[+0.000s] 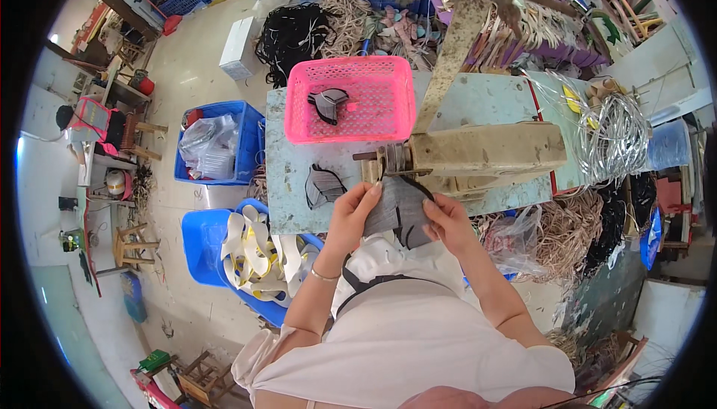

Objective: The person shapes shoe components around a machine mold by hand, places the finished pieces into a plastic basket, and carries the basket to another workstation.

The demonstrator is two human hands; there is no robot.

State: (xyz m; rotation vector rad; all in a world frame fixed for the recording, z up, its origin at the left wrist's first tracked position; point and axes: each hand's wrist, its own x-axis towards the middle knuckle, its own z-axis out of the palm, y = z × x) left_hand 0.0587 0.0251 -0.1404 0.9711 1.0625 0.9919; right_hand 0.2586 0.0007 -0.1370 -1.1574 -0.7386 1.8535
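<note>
Between my two hands I hold a grey fabric piece with black edging (397, 213), spread out just in front of a worn beige sewing machine (489, 149). My left hand (354, 213) pinches its upper left edge between thumb and fingers, close to the machine's working end. The right edge is gripped by my right hand (448, 222), fingers bent around the cloth. Left of my left hand, a similar grey piece with black trim (324, 187) lies on the pale blue table (287, 218). Another folded grey and black piece (328, 104) rests inside the pink plastic basket (297, 121) behind it.
A blue crate (254, 136) with clear plastic bags stands left of the table. Below it, a blue tub (196, 248) sits beside white and yellow strips (261, 252). Silver strip coils (616, 140) lie at right; black cord heaps (295, 35) are beyond the table.
</note>
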